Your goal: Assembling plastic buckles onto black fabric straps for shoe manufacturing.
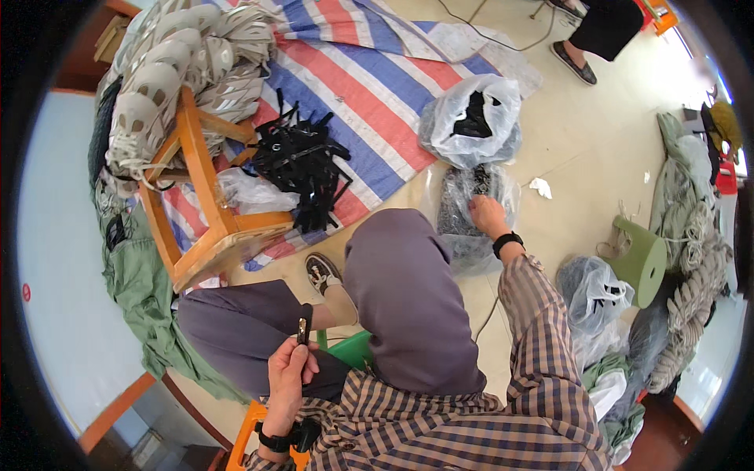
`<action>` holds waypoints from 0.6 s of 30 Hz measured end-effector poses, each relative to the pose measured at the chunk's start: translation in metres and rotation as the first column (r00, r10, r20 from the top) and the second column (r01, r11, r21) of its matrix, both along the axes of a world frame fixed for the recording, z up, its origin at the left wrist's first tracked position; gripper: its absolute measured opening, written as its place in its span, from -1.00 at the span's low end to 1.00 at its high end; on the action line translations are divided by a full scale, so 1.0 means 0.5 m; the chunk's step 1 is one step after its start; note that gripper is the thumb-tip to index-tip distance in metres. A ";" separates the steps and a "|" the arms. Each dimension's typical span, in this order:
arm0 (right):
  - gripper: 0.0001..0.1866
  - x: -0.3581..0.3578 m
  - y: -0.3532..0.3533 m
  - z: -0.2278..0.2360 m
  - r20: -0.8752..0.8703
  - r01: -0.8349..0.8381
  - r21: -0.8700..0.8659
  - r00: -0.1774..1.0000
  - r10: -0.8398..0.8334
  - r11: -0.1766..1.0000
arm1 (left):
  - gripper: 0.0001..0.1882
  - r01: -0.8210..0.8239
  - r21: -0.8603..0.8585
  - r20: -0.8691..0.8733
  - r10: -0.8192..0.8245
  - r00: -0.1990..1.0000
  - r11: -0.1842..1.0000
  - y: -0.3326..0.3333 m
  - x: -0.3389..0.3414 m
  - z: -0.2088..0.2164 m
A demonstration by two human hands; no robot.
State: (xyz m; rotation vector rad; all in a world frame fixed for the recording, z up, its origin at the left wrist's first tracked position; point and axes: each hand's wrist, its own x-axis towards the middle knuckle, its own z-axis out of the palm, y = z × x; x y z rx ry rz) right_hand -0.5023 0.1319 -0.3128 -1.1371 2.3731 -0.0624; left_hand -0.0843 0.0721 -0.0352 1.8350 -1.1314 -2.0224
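Head view, only one I've got: the L hand (292,365) is lower left of ctr, thumb and fingers pinched tight on the btm end of a short black strip (304,323) w/ a small shiny gold-ish bit on it. The strip pokes up out of the grip, long axis approx. up-down in the frame, free end toward the top. The R hand (491,216) is right of ctr, at a clear plastic bag (458,202) of small dark bits, fingers curled down onto the contents; can't tell from here if they grip a piece or merely touch. That bag lies on the floor, up and to the right of the strip, w/ the seated person's raised knee (400,267) btwn the two. So for the bag the R hand is the nearer, right on it; the L is well apart. Just above the bag in the frame, a whitish plastic sack (503,129) gapes w/ black stuff inside. Upper left of ctr, a tangled heap of black straps (302,169) lies on a striped sheet (381,106), next to a wooden stool (200,169); neither hand touches the heap.
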 end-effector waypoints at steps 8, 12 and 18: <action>-0.85 -0.030 0.032 -0.013 -0.018 -0.046 -0.092 0.999 0.044 0.995 | -0.79 0.013 -0.024 0.004 -0.013 1.000 1.000 0.000 -0.020 -0.008; -0.86 -0.003 0.000 -0.020 -0.080 0.012 0.032 0.997 -0.009 0.999 | -0.82 -0.032 -0.037 -0.005 0.032 0.999 0.999 0.000 -0.026 -0.005; -0.84 0.030 -0.011 0.017 0.003 0.106 -0.008 0.994 -0.106 0.994 | -0.85 -0.026 -0.046 0.005 0.027 1.000 0.999 -0.003 -0.001 -0.043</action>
